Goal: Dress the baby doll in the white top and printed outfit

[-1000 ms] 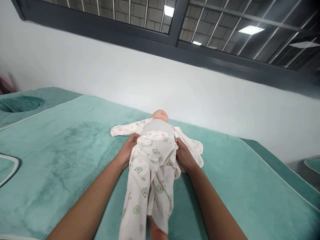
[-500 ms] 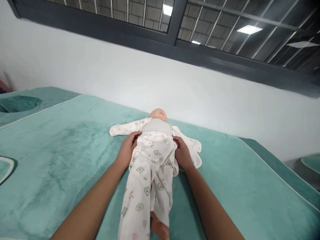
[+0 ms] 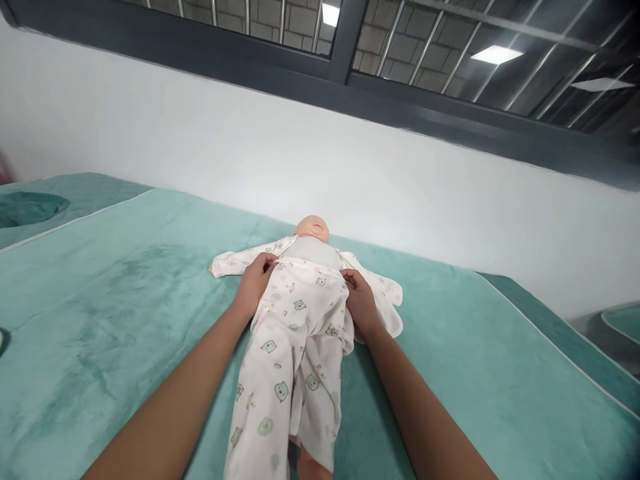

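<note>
Doll (image 3: 311, 250) lies face up on teal cover (image 3: 125, 300), approx. mid-view, head (image 3: 313, 228) at the far end near the white wall (image 3: 300, 153), legs toward the camera. L hand (image 3: 256, 283) at the L side of the waist, grip closed w/ thumb & fingers on the waistband (image 3: 310, 265) of the white pants (image 3: 300, 320). R hand (image 3: 364, 303) opp. side, fingertips bent in & pinching the same band near its R end; exact thumb position hidden. Both forearms come in from the bottom of view, one each side of the pants.

Pants: white w/ small green animal prints, band across the belly, grey torso bare of print above it. L pant leg runs out of frame at the bottom; R one ends higher, w/ part of a skin-tone leg (image 3: 313, 467) showing below the hem. Matching top (image 3: 377, 287) is open at the front: L sleeve (image 3: 233, 262) stretched out sideways w/ a bit of doll hand at its end, R part spread flat on the cover, beside & partly behind R hand; can't tell if an arm is in it.

Behind: dark window frame (image 3: 340, 50) above the wall, metal bars & bright light panels seen in/through the glass.
</note>
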`<state>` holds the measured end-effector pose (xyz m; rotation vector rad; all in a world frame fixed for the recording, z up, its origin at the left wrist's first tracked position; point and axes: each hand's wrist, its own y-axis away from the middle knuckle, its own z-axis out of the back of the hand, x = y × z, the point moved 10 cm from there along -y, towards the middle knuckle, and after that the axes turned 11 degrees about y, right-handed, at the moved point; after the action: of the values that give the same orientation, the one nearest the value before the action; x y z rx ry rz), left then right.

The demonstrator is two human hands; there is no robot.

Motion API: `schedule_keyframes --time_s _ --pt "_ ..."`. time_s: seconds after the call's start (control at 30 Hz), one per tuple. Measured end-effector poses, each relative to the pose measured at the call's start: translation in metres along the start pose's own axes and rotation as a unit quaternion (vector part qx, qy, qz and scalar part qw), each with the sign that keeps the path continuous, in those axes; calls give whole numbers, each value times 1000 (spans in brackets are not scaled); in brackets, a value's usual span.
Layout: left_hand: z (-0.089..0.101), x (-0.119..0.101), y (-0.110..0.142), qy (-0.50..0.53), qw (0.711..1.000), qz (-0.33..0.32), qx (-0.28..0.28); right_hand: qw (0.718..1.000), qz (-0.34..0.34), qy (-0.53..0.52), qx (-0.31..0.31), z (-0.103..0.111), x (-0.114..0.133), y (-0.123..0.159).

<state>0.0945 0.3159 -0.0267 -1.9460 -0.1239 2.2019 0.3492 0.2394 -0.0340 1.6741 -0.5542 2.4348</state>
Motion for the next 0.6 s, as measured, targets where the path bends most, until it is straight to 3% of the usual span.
schedule_keyframes --time_s 0.1,0.2,0.43,0.53,0.6 --pt "-2 -8 5 30 998 -62 15 986 110 111 -57 7 27 10" --pt "-6 -24 7 24 989 -133 58 964 195 177 -43 4 45 14" --pt "-13 -39 -8 -102 982 -101 119 964 176 193 41 -1 44 -6" --pt "-17 -43 -20 -164 976 -93 106 964 144 219 40 -1 46 -18" --pt "-16 -42 -30 -192 976 -76 65 966 112 230 23 1 45 -30"
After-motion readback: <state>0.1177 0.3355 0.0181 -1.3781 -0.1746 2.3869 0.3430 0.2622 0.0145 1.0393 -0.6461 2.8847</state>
